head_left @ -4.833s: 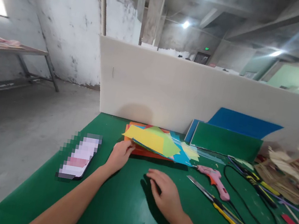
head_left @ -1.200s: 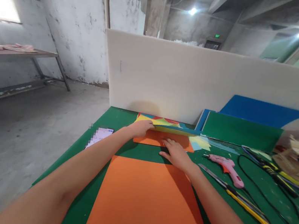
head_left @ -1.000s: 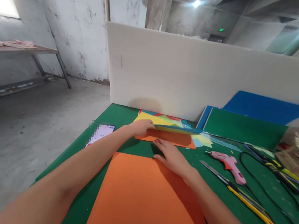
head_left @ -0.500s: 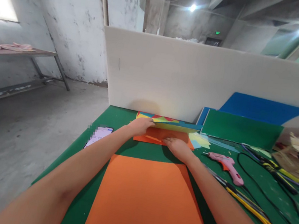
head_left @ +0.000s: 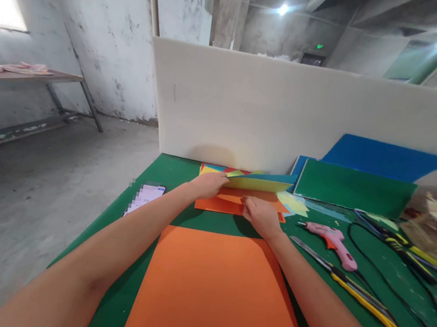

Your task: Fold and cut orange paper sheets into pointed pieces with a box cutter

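Note:
At the far end of the green table, my left hand (head_left: 209,183) is closed on the edge of some coloured sheets, among them a yellow sheet (head_left: 259,185) and a blue sheet (head_left: 280,180), and holds them tilted up. Below them lie small orange sheets (head_left: 215,206). My right hand (head_left: 262,215) pinches the near edge of an upper orange sheet, which is lifted slightly off the one beneath. Its fingertips are partly hidden. Between my forearms, a large orange sheet (head_left: 217,297) lies flat.
A phone (head_left: 148,196) lies by the left edge. To the right are a pink glue gun (head_left: 333,244) with its black cord, a yellow utility knife (head_left: 366,303) and pliers (head_left: 412,260). A white board (head_left: 227,109) stands behind, with a green panel (head_left: 356,189) leaning there.
My left hand has tilted the yellow and blue sheets higher. My right fingers have drawn together on the orange sheet, whose near edge has risen.

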{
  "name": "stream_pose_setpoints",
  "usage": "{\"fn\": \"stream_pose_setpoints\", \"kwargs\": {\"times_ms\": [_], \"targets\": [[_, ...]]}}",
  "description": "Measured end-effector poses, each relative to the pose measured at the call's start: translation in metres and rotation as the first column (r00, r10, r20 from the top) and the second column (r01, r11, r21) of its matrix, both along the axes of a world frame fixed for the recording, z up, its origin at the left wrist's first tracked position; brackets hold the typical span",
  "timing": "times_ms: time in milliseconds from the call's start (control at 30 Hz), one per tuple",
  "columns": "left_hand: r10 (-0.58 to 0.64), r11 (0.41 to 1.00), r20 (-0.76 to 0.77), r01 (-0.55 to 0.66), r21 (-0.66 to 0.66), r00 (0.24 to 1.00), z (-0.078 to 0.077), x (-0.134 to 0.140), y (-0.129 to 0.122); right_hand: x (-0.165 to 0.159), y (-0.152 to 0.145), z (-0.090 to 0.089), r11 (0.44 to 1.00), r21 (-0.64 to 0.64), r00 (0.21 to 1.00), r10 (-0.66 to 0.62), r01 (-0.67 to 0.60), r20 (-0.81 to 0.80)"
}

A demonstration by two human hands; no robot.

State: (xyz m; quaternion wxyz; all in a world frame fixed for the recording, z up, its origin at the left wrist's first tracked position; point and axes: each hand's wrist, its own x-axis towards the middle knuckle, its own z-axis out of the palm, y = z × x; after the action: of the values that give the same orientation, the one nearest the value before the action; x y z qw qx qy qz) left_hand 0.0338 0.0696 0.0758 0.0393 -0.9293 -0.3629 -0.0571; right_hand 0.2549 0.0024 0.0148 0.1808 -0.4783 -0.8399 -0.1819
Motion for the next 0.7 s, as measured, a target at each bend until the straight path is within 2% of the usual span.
{"fn": "stream_pose_setpoints", "kwargs": {"times_ms": [200, 400, 533, 700], "targets": [[-0.012, 1.000, -0.023, 0.012, -0.008, 1.000, 0.001, 0.003, -0.007, -0.002, -0.009, 0.000, 1.000, 0.013, 1.000, -0.019, 0.019, -0.002], [0.025, 0.999, -0.032, -0.024, 0.028, 0.999, 0.008, 0.007, -0.010, 0.001, -0.013, -0.008, 0.998, -0.033, 0.999, -0.053, 0.053, 0.004], [0.057, 0.997, -0.014, -0.056, 0.061, 0.998, 0.014, 0.009, -0.011, 0.001, -0.014, -0.010, 0.997, -0.080, 1.000, -0.013, 0.013, 0.008], [0.065, 0.996, -0.008, -0.064, 0.066, 0.998, 0.018, 0.008, -0.017, 0.004, -0.014, -0.004, 0.988, -0.144, 0.998, 0.058, -0.059, -0.014]]}}
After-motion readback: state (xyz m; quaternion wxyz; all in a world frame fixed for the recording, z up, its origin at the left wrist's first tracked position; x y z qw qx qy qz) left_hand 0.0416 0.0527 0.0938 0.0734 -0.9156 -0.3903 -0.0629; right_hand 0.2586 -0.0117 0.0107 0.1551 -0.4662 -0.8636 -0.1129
